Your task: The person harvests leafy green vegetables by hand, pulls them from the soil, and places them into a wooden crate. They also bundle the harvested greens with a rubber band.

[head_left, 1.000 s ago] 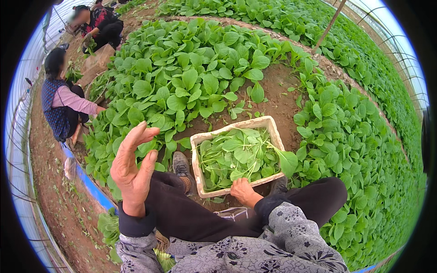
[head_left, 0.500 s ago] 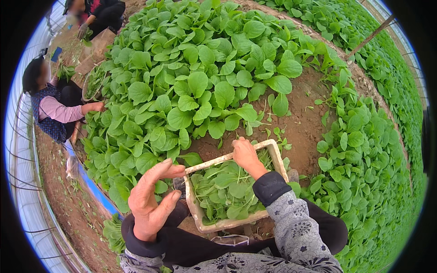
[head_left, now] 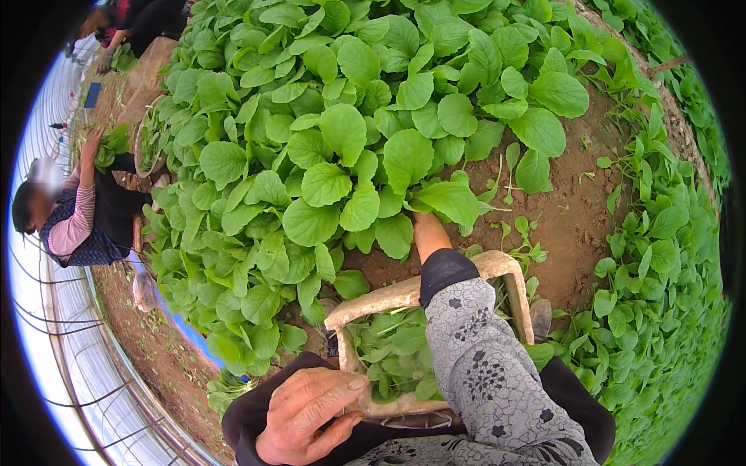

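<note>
My right hand (head_left: pixel 429 233) reaches past the crate's far rim to the base of the leafy green plants (head_left: pixel 342 155). Leaves cover its fingers, so whether they grip a stem does not show. Below it, between my knees, stands a worn whitish crate (head_left: pixel 381 301) holding loose picked greens (head_left: pixel 396 353). My right forearm crosses over the crate. My left hand (head_left: pixel 315 415) hovers by the crate's near left corner, palm down, with fingers stretched, thumb apart and nothing held.
Brown soil (head_left: pixel 563 202) lies bare to the right of the plants, with a few loose sprigs. More greens (head_left: pixel 660 311) grow along the right. At far left a co-worker (head_left: pixel 74 210) squats beside a basket (head_left: pixel 148 144), a bunch of greens in hand; another person (head_left: pixel 140 23) crouches behind.
My right hand has gone from above the crate forward into the plants. My left hand has dropped toward the crate's near side. The view has shifted, and the co-worker has raised a hand holding greens.
</note>
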Demonstrator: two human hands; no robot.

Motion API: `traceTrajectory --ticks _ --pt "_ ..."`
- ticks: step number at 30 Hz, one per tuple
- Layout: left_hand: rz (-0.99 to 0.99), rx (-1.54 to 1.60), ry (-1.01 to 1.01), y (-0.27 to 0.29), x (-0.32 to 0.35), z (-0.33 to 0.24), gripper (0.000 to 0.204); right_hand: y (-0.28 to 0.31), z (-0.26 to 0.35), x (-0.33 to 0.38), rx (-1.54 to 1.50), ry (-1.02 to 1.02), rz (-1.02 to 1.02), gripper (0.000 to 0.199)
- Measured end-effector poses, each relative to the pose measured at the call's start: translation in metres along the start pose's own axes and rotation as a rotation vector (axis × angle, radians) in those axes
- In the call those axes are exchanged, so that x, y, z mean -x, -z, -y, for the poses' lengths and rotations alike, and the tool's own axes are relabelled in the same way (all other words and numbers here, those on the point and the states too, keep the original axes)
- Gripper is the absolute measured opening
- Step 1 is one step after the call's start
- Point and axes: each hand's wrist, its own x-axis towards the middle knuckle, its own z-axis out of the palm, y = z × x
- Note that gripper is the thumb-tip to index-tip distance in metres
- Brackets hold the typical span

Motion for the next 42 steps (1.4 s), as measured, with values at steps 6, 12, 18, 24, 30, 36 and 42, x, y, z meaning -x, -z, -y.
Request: traceTrajectory --ticks 6,12,18,24,30,36,42 --pt "0.082 0.090 0.089 0.000 -0.011 0.003 0.045 0.013 -0.028 0.003 -0.008 0.035 0.101 0.033" --pt "0.174 0.197 0.127 -0.004 -0.012 0.001 0.042 0.015 -0.041 0.009 0.023 0.123 0.220 0.033" --pt "0.156 0.307 0.189 -0.007 -0.001 -0.004 0.042 -0.022 -0.014 0.061 0.061 0.167 0.194 0.036" --pt "0.150 0.263 0.129 -0.009 0.011 -0.021 0.043 -0.026 -0.002 0.123 0.366 0.184 0.022 0.024" --pt "0.077 0.194 0.120 -0.011 0.024 -0.046 0.046 -0.045 0.039 0.182 0.151 0.109 -0.052 0.016" --pt "-0.013 0.111 0.013 -0.013 0.035 -0.052 0.047 -0.037 0.132 0.318 0.311 0.793 0.196 0.040" --pt "-0.054 0.269 0.000 -0.029 0.014 -0.029 0.048 -0.010 0.169 0.303 0.290 0.532 0.114 0.040"
